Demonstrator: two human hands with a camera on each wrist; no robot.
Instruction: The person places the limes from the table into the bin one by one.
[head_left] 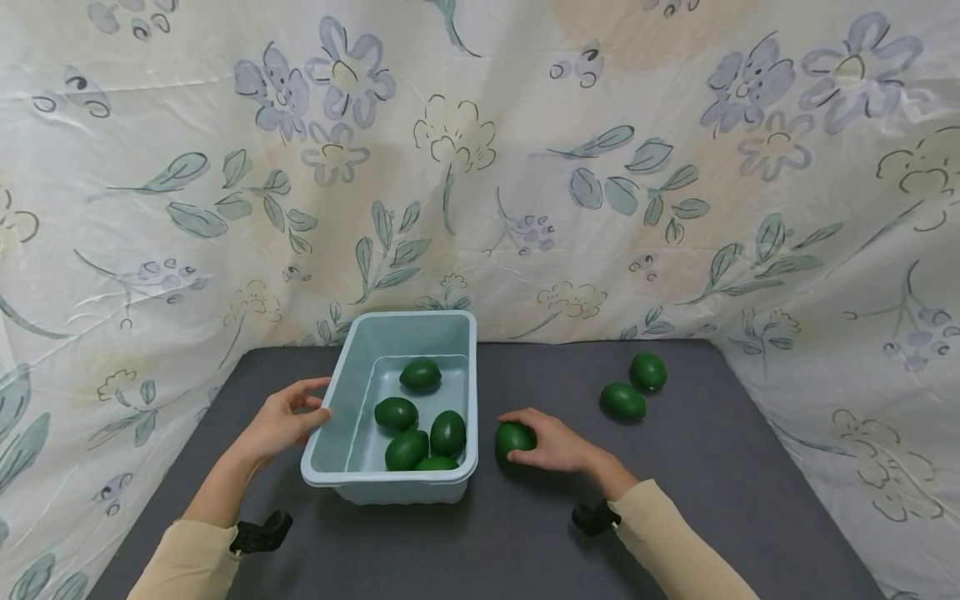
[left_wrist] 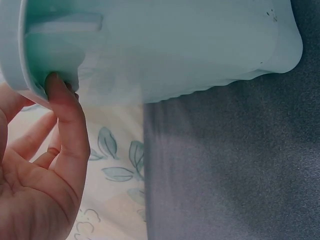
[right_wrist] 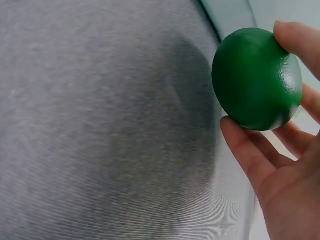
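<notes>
A pale blue-green plastic tub [head_left: 408,317] stands on the dark grey table [head_left: 525,542] and holds several green egg-shaped fruits [head_left: 420,374]. My left hand [head_left: 309,402] rests against the tub's left rim. In the left wrist view its thumb [left_wrist: 67,115] touches under the lip of the tub [left_wrist: 190,45] and the other fingers lie relaxed. My right hand [head_left: 534,435] grips one green fruit [head_left: 512,439] on the table just right of the tub. In the right wrist view that fruit [right_wrist: 255,77] sits between the fingertips and thumb [right_wrist: 245,150].
Two more green fruits [head_left: 622,401] [head_left: 648,371] lie on the table to the far right. A floral cloth [head_left: 480,167] hangs behind and drapes down both sides of the table. Black wrist mounts [head_left: 258,533] [head_left: 596,517] sit on both sleeves.
</notes>
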